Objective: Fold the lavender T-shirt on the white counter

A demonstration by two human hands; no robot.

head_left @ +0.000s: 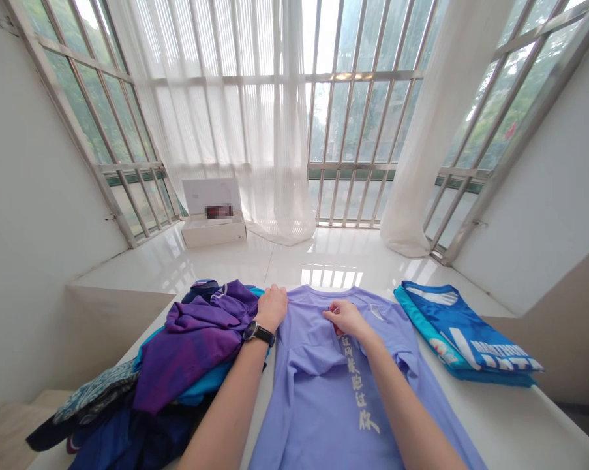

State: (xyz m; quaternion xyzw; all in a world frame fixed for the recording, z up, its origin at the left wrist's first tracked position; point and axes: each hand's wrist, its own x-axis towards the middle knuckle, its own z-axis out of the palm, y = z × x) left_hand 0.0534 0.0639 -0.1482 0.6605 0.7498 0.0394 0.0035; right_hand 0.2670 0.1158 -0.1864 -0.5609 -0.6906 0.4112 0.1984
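A lilac T-shirt (323, 391) with pale characters printed down its middle lies spread flat on the white table (519, 418). My left hand (271, 305), a black watch on its wrist, grips the shirt's left shoulder edge with curled fingers. My right hand (344, 316) pinches the fabric just below the collar, near the top of the print. Both forearms reach across the shirt from the near edge.
A heap of purple, teal and dark clothes (177, 365) lies left of the shirt. Folded blue shirts (465, 336) are stacked at the right. Beyond the table are a glossy white floor, an open white box (212, 215), sheer curtains and barred windows.
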